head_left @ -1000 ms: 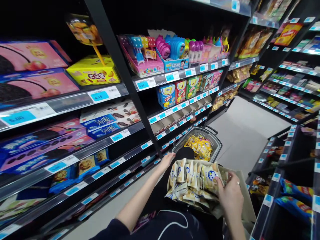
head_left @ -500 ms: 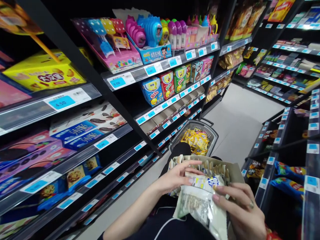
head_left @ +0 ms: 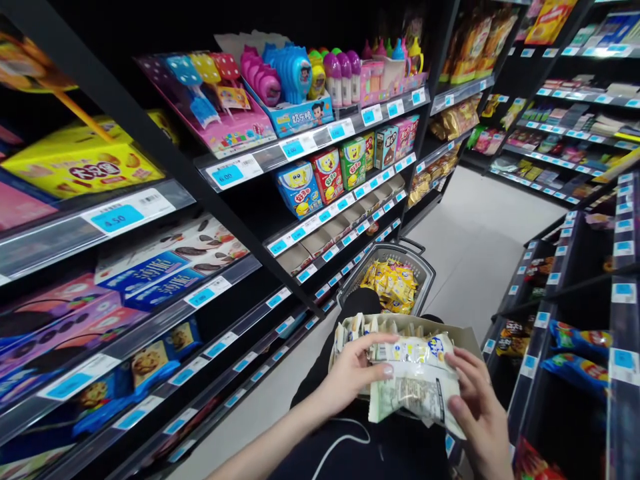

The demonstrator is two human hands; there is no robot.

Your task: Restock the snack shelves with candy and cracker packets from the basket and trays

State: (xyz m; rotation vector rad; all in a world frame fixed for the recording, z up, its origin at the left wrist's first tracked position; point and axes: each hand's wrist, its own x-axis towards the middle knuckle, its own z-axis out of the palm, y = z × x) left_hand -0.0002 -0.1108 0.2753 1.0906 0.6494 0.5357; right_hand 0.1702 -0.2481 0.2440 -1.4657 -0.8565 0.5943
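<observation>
On our lap, a cardboard box (head_left: 470, 339) of small snack packets. Above it, our left hand (head_left: 353, 377) and right hand (head_left: 475, 407), fingers curled closed on either end of one white packet (head_left: 417, 390). Just beyond our knees, a wire basket (head_left: 423, 267) of yellow packets (head_left: 393, 285) on the floor. To our left, shelves (head_left: 165, 307) of biscuit boxes and toys.

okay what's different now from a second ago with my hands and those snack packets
Both hands, left hand and right hand, have lifted a snack packet out of the cardboard box toward you. The grey basket of yellow packets stayed put.
</observation>
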